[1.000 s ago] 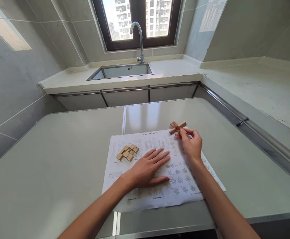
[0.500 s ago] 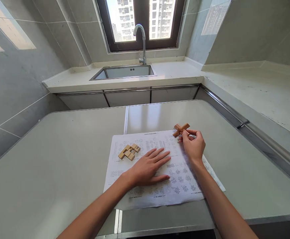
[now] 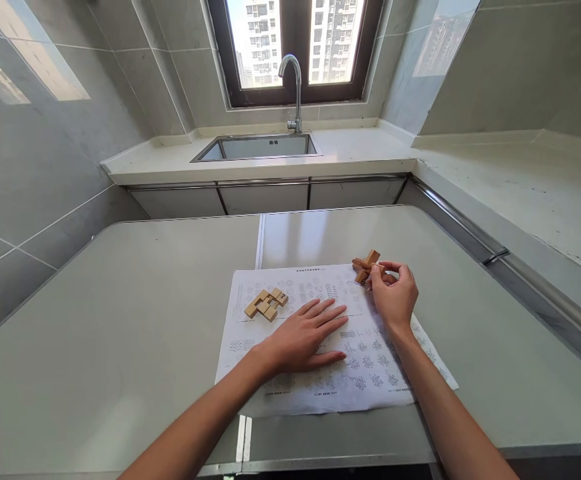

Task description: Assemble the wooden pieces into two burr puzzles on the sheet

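My left hand (image 3: 308, 337) lies flat with fingers spread on a printed instruction sheet (image 3: 330, 393), which carries rows of small diagrams. My right hand (image 3: 395, 293) is over the sheet's upper right part, thumb and fingers closed on a brown wooden interlocking puzzle (image 3: 363, 267) of crossed bars. The fingers cover part of this puzzle. Left of my left hand, a lighter wooden puzzle piece group (image 3: 266, 305) rests on the sheet, its notched blocks set side by side, with a dark mark on one.
The sheet lies on a pale table (image 3: 120, 333) with a seam down its middle. Beyond are a counter (image 3: 360, 143), a sink (image 3: 268, 157) and a faucet (image 3: 298, 93) below a window. A metal-edged counter (image 3: 535, 193) runs along the right.
The brown puzzle has turned a little in my right hand, its bars now at a different angle. My left hand stays flat on the sheet. The whole view has shifted slightly.
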